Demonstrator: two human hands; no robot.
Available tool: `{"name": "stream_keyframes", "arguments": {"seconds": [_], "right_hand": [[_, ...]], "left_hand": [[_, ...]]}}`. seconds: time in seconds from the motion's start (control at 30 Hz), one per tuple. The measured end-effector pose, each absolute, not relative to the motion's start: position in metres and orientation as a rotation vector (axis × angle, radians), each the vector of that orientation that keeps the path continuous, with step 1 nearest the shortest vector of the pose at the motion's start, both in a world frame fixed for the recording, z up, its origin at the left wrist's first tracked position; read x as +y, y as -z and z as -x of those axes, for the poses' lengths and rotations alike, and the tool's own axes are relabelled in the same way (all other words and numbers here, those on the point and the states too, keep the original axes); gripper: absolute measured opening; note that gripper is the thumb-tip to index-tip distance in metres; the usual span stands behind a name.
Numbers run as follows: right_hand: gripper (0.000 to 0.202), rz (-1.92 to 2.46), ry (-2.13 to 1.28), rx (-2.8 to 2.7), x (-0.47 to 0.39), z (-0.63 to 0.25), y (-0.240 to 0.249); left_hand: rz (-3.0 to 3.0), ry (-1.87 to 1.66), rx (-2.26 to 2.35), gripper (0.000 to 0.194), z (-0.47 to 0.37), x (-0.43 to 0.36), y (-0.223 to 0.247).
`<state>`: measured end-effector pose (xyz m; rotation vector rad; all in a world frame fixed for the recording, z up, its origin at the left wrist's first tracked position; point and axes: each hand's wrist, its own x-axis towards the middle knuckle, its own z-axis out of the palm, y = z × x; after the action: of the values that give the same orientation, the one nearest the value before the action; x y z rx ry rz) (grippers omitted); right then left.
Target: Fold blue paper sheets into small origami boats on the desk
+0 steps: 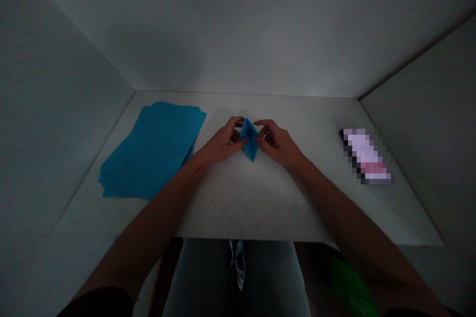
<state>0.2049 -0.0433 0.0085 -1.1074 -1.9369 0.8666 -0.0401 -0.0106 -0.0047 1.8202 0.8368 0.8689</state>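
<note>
A small piece of folded blue paper (pixel 252 147), pointed at top and bottom, stands out between my two hands above the middle of the table. My left hand (pixel 226 141) grips its left side, with the thumb across the front and the fingers curled behind. On the opposite side, my right hand (pixel 275 141) pinches the right edge with the thumb, its index finger reaching toward the top point. Some of the fingertips are hidden behind the paper and in shadow.
A stack of blue paper sheets (pixel 152 146) lies on the left of the white speckled table (pixel 238 208). A phone (pixel 366 156) with a lit, blurred screen rests at the right. Walls enclose the table at the back and both sides. Something green (pixel 349 285) shows below the front edge.
</note>
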Motion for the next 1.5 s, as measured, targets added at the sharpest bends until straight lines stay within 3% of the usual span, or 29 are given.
{"name": "stream_keyframes", "arguments": {"seconds": [0.23,0.5,0.63,0.77,1.2,1.5], "right_hand": [[0.026,1.073,-1.059,-1.623,-0.037,-0.206,0.000],[0.031,1.076,-1.086,-1.518,-0.036,-0.205,-0.003],[0.044,1.115,-0.983,-1.527,-0.035,-0.205,-0.001],[0.041,1.191,-0.992,-1.595,-0.033,-0.206,0.003],[0.048,1.088,-0.951,-1.228,-0.017,-0.218,0.004],[0.050,1.057,-1.022,-1.340,-0.025,-0.213,0.001]], "left_hand": [[-1.698,-1.091,0.827,0.031,0.045,0.002,0.003],[-1.502,-0.987,0.803,0.037,0.040,-0.002,0.002],[-1.560,-0.970,0.786,0.056,0.038,-0.005,0.003],[-1.651,-0.973,0.883,0.034,0.037,-0.006,0.002],[-1.371,-1.389,1.039,0.052,0.046,0.018,0.017],[-1.450,-1.248,0.999,0.058,0.039,0.000,-0.002]]}}
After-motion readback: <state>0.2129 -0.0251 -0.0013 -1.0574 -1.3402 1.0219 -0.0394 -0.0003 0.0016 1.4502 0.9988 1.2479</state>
